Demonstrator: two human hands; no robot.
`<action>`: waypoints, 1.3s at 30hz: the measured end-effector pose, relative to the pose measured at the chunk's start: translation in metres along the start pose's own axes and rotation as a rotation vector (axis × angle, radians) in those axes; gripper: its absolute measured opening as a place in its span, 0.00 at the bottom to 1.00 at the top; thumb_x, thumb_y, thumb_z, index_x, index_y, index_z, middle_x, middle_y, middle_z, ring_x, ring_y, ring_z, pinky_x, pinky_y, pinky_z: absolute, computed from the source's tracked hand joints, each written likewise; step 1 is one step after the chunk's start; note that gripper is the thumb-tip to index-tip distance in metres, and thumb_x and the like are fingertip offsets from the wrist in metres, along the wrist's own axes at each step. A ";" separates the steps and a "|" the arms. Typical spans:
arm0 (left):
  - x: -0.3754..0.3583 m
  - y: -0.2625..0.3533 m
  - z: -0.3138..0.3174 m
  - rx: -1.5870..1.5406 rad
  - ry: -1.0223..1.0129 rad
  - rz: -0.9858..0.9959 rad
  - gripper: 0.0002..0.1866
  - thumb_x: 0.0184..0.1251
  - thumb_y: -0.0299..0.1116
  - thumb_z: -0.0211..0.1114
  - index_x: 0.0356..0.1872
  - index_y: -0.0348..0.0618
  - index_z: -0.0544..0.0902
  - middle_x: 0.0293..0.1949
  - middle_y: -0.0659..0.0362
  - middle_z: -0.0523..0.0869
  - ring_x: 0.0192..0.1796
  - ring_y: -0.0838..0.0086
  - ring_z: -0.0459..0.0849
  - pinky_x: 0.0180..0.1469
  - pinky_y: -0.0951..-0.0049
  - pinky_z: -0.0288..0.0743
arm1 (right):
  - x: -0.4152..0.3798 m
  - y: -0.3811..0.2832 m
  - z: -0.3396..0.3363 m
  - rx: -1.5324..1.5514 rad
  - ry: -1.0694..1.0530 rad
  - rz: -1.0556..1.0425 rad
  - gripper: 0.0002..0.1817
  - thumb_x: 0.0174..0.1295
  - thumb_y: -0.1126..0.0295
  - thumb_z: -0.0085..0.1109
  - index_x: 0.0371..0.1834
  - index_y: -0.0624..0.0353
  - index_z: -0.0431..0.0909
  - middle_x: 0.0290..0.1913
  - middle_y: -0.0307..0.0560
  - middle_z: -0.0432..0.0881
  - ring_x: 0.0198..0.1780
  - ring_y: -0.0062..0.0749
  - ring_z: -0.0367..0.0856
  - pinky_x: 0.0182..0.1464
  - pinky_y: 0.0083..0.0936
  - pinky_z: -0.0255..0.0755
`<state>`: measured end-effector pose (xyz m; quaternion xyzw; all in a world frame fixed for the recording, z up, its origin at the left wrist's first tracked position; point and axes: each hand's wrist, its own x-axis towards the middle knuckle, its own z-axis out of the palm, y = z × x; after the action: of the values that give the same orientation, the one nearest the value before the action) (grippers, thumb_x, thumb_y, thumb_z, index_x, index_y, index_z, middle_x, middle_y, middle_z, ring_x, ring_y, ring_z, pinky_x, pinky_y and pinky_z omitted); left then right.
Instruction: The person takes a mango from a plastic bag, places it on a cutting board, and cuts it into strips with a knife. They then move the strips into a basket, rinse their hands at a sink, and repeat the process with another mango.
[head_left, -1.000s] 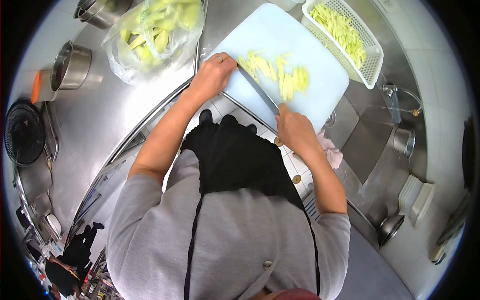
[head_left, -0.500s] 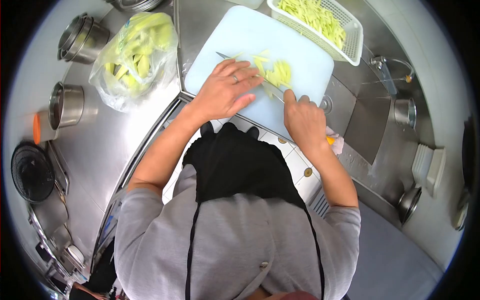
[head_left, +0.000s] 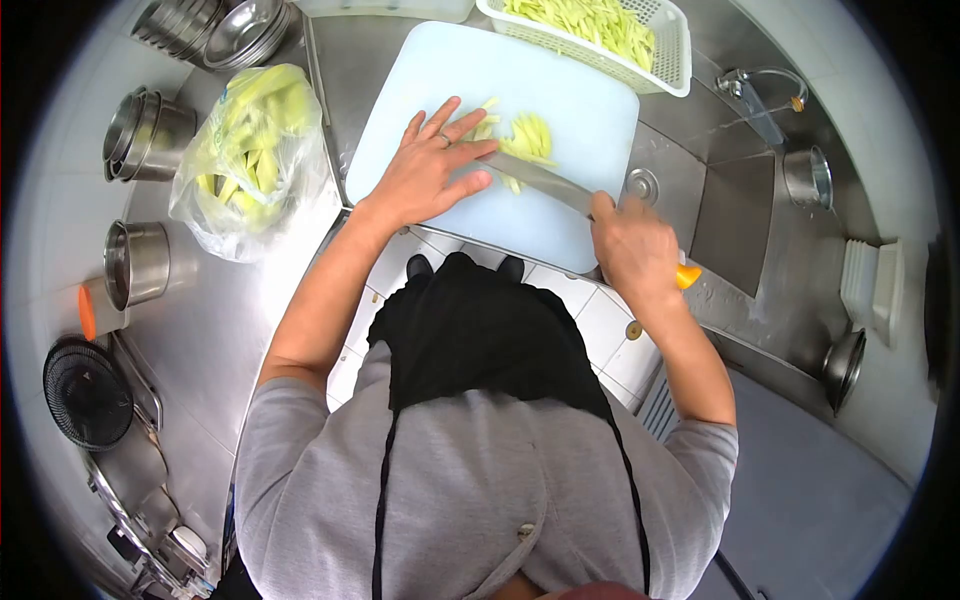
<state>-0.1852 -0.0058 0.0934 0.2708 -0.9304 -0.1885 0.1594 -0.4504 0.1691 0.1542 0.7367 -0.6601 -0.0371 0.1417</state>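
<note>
My right hand (head_left: 635,245) is wrapped around the handle of a kitchen knife (head_left: 545,183), with the orange butt showing below the wrist. The blade slants up and left over the light blue cutting board (head_left: 560,90). At the board's left half, my left hand (head_left: 430,170) is spread out, fingers apart, its fingertips right at the front end of the blade. The knife's tip is hidden there. Pale green vegetable strips (head_left: 530,138) lie in a small pile just beyond the blade, with a few more near my left fingertips.
Behind the board stands a white plastic basket (head_left: 683,60) of cut strips. A clear bag (head_left: 215,235) of larger green pieces sits on the left counter, near steel pots (head_left: 140,262) and a black strainer (head_left: 88,392). On the right are a sink (head_left: 738,235) and a running faucet (head_left: 745,90).
The right hand has drawn the knife back to the right, away from the pile. My left hand's fingers are spread wider. The whole view has shifted slightly.
</note>
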 end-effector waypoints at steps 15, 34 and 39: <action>0.013 -0.050 0.068 0.117 0.359 -0.406 0.35 0.80 0.55 0.58 0.74 0.33 0.77 0.79 0.32 0.68 0.84 0.36 0.59 0.84 0.40 0.47 | -0.038 0.003 0.042 0.427 -0.194 0.392 0.14 0.73 0.62 0.63 0.44 0.61 0.74 0.31 0.67 0.86 0.31 0.63 0.88 0.34 0.54 0.82; 0.073 0.045 0.108 -0.419 0.685 -0.454 0.22 0.64 0.25 0.70 0.60 0.31 0.86 0.62 0.43 0.84 0.66 0.50 0.79 0.70 0.57 0.74 | -0.004 -0.064 0.049 1.455 -0.338 0.673 0.14 0.76 0.66 0.59 0.34 0.64 0.71 0.20 0.53 0.80 0.22 0.41 0.85 0.25 0.39 0.76; 0.070 0.038 0.108 -0.615 0.823 -0.498 0.18 0.63 0.22 0.69 0.55 0.32 0.89 0.61 0.44 0.84 0.65 0.52 0.82 0.70 0.59 0.76 | 0.009 -0.065 0.052 1.705 -0.456 0.678 0.13 0.77 0.67 0.60 0.36 0.62 0.71 0.24 0.43 0.78 0.20 0.24 0.79 0.21 0.27 0.73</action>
<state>-0.3012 0.0132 0.0288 0.4741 -0.6022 -0.3616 0.5309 -0.3991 0.1575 0.0884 0.3357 -0.6556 0.3578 -0.5740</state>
